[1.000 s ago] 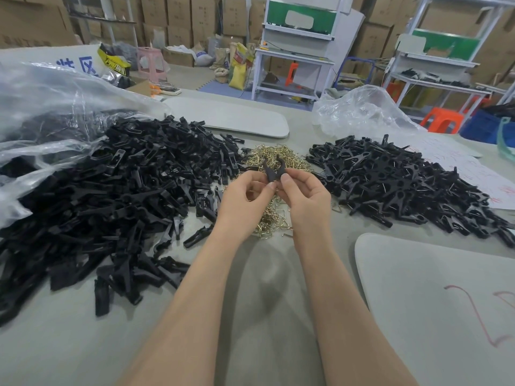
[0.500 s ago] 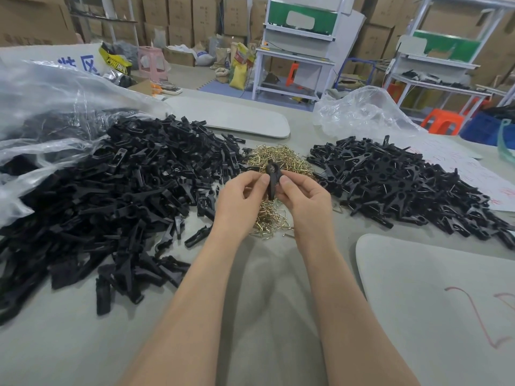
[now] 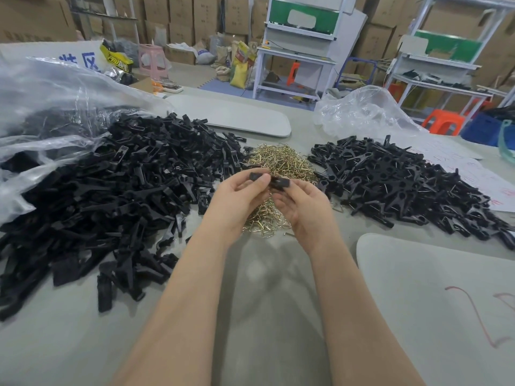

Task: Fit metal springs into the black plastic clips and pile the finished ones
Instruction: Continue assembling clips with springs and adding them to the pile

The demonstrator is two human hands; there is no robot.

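Both hands meet above the heap of brass-coloured metal springs [image 3: 281,162] in the middle of the table. My left hand [image 3: 239,201] and my right hand [image 3: 303,204] pinch one black plastic clip [image 3: 270,180] between their fingertips; the clip lies roughly level, left to right. A large heap of loose black clip parts [image 3: 117,190] spreads to the left. To the right lies a pile of assembled clips [image 3: 395,185] with wire showing in them. My fingers hide the clip's middle, so I cannot tell whether a spring sits in it.
A clear plastic bag [image 3: 47,107] holding more black parts lies at far left, another crumpled bag [image 3: 362,110] at back right. Pale boards lie at the back [image 3: 237,118] and front right [image 3: 434,296]. White paper [image 3: 473,174] sits under the right pile.
The clip stood upright between my fingertips before; it has been turned to lie level. Both hands stayed above the springs.
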